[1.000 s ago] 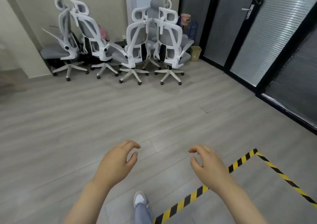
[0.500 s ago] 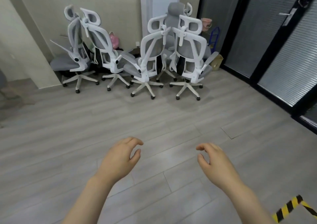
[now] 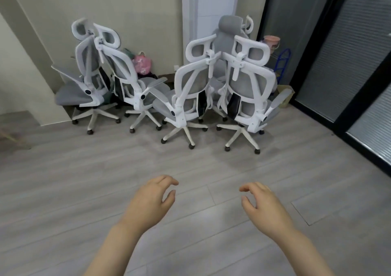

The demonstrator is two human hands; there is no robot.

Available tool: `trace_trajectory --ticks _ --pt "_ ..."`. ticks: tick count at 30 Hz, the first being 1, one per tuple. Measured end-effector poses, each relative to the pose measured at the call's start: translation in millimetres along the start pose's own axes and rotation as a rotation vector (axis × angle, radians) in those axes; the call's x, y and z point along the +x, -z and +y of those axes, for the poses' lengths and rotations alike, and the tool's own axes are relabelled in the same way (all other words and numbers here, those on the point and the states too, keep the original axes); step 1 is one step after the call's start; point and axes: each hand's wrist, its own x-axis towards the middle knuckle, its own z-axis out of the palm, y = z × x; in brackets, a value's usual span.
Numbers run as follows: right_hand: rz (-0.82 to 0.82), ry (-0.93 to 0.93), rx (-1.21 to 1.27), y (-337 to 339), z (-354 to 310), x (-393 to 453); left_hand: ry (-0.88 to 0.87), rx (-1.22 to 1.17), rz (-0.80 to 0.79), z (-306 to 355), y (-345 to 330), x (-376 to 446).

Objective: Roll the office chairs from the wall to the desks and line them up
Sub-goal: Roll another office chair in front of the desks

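While the office chairs [image 3: 186, 89] stood bunched against the wall [image 3: 135, 11], none had been touched yet, & no desks showed in view; judged approx. at the very start of the task. Risk 1: the two nearest chairs [image 3: 249, 89] sat so close that headrests & armrests looked near to overlapping; pulling one out could snag or drag its neighbour. Risk 2: the star bases w/ castors appeared close together, so wheels might catch & tip a chair if yanked by the headrest. Risk 3: a fifth chair [image 3: 229, 30] behind them was blocked in; it'd need the front ones cleared first. Left hand [image 3: 151, 201] hung forward over the floor [image 3: 63, 180], palm down, fingers loosely curled, grip holding nothing; right hand [image 3: 265, 207] mirrored it, also w/ nothing in it; both well apart from the chairs.
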Motion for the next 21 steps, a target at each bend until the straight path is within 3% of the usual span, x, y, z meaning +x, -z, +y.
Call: trace_trajectory --ticks 11,21 --pt "-0.007 -0.009 -0.011 24.8 37.2 233.2 -0.056 0.044 -0.034 -32.6 -10.1 243.5" --pt "0.071 -0.133 -0.022 48.6 62.2 461.8 -0.254 0.133 -0.051 -84.4 10.4 517.6"
